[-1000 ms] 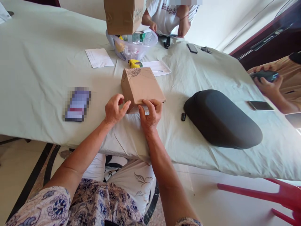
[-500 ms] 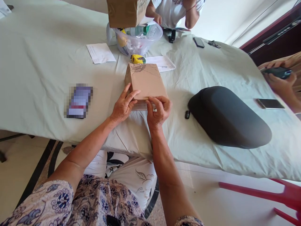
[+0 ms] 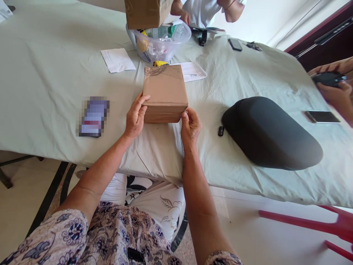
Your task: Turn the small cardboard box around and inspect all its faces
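Note:
A brown cardboard box [image 3: 165,86] with dark scribbles on its far left top is held between both hands over the table, its front face turned toward me. My left hand [image 3: 135,116] grips its front left corner, fingers on the top edge and thumb against the front. At the front right corner, my right hand [image 3: 191,123] pinches the edge between thumb and fingers. Just behind the box lies a yellow tape measure [image 3: 160,63], partly hidden by it. To the right of that is a white paper [image 3: 197,70] with a pen on it.
A clear plastic basin [image 3: 160,48] holds a bottle and other items; another cardboard box [image 3: 143,14] is above it. A phone [image 3: 93,117] lies left, a black padded seat-like object [image 3: 273,132] right. One person's arms show at the back, another's hands [image 3: 333,79] at right.
The box has turned and tilted so its front face now shows, and it sits slightly farther left. My left hand moved left; my right hand shifted from the front edge to the right corner.

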`<state>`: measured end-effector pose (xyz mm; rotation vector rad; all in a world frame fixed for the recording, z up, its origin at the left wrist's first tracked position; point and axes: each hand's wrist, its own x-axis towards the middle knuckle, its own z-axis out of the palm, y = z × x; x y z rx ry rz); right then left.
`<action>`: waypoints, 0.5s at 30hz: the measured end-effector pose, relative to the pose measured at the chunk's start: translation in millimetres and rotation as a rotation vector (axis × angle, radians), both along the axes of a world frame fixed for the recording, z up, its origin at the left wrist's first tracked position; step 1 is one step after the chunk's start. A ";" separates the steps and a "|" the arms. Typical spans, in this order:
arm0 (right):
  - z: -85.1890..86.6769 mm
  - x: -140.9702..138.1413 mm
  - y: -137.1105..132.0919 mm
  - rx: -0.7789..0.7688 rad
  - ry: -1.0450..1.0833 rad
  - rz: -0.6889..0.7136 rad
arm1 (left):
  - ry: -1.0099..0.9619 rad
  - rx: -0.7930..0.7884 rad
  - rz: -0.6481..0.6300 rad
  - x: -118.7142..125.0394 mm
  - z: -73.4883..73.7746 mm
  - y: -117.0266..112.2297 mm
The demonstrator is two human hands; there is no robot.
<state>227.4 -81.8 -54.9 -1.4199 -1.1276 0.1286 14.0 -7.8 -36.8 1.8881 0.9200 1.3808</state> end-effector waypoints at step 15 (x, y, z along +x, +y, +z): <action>-3.5 -2.6 -1.7 0.113 -0.162 -0.013 | -0.181 -0.510 -0.167 10.7 -12.9 -0.8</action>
